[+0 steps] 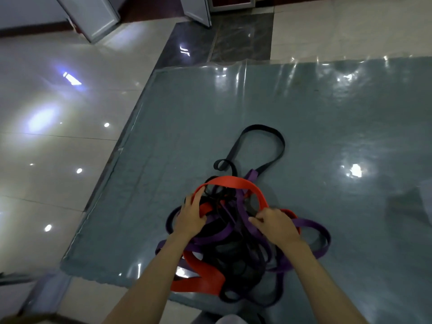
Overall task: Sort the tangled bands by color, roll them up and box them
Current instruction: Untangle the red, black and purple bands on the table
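The bands [236, 232] lie in one big knot on the near part of the mat [327, 127], and with the left hand [190, 218] pressing it and the right hand [277, 226] pinching a purple band [313, 224], sorting looks just begun, so next that band needs pulling free.

Tangled bands [236, 232], red, purple, black, heaped on mat; count unclear.
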Demonstrator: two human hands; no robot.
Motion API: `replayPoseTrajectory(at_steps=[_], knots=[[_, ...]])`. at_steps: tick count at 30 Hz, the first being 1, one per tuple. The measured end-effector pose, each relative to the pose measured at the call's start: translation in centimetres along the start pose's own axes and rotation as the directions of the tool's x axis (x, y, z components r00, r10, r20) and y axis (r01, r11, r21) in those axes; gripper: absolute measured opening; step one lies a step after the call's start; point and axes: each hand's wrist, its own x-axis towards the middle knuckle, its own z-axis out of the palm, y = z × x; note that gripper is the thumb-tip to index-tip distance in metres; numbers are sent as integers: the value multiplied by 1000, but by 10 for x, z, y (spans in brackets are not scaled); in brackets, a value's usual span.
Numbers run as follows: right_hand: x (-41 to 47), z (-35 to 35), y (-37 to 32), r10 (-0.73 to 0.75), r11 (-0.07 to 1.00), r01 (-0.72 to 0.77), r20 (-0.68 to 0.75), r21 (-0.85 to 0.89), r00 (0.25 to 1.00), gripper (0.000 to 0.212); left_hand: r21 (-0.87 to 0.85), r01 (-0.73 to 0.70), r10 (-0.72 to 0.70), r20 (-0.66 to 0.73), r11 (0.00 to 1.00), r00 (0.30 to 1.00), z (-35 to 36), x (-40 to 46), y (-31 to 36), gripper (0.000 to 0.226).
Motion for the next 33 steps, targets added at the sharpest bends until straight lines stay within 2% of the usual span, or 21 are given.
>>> replayPoseTrajectory(at_steps=[3, 4, 6, 7, 8, 11, 13, 16, 17, 20, 22, 23, 25, 26, 28, 30, 33], knots=[[16, 13, -18, 15, 994, -9, -56, 111, 998, 33, -14, 0, 1, 13, 1000, 1000, 0, 0, -8, 106], [19, 18, -25, 43, 988, -34, -54, 149, 998, 36, -16, -4, 4, 12, 1000, 1000, 1, 0, -9, 105], [24, 29, -36, 86, 984, -81, -26, 157, 996, 71, -11, -20, 20, 1, 1000, 1000, 1, -1, -12, 103], [27, 35, -40, 99, 986, -98, -1, 135, 995, 79, -16, -29, 29, -2, 999, 1000, 1, -2, -13, 102], [27, 39, -45, 102, 988, -105, 33, 117, 994, 77, -26, -38, 38, -3, 999, 999, 2, -2, -16, 102], [26, 46, -57, 140, 980, -151, 89, 132, 986, 42, -69, -68, 68, -2, 995, 998, 2, -2, -26, 102], [27, 49, -60, 163, 974, -175, 92, 146, 982, 28, -117, -98, 99, 2, 988, 995, 1, 0, -32, 100], [21, 48, -60, 174, 972, -190, 117, 141, 978, 43, -164, -130, 131, -6, 978, 991, -4, 4, -36, 92], [16, 45, -60, 171, 969, -192, 140, 154, 975, 44, -177, -139, 138, -23, 974, 990, -6, 4, -37, 91], [-5, 33, -59, 165, 954, -206, 193, 219, 967, 27, -269, -148, 134, -67, 952, 989, -10, 5, -39, 84], [-18, 26, -52, 144, 935, -198, 195, 294, 970, 40, -307, -133, 111, -88, 942, 990, -12, 8, -42, 81], [-25, 23, -48, 122, 930, -179, 191, 320, 974, 35, -317, -129, 103, -98, 940, 990, -13, 9, -45, 81], [-43, 13, -46, 84, 928, -148, 194, 341, 977, 12, -330, -121, 90, -107, 936, 990, -14, 11, -50, 82], [-51, 6, -46, 77, 931, -143, 202, 337, 976, 9, -332, -121, 90, -106, 936, 990, -14, 11, -53, 81], [-62, -7, -45, 56, 959, -128, 271, 254, 961, 13, -336, -132, 101, -110, 932, 989, -14, 12, -56, 80], [-65, -14, -38, 72, 989, -118, 393, 93, 916, 10, -334, -141, 106, -119, 932, 987, -13, 12, -58, 80], [-63, -17, -33, 231, 972, -173, 511, -160, 828, 14, -329, -129, 94, -120, 935, 988, -16, 8, -57, 79]])
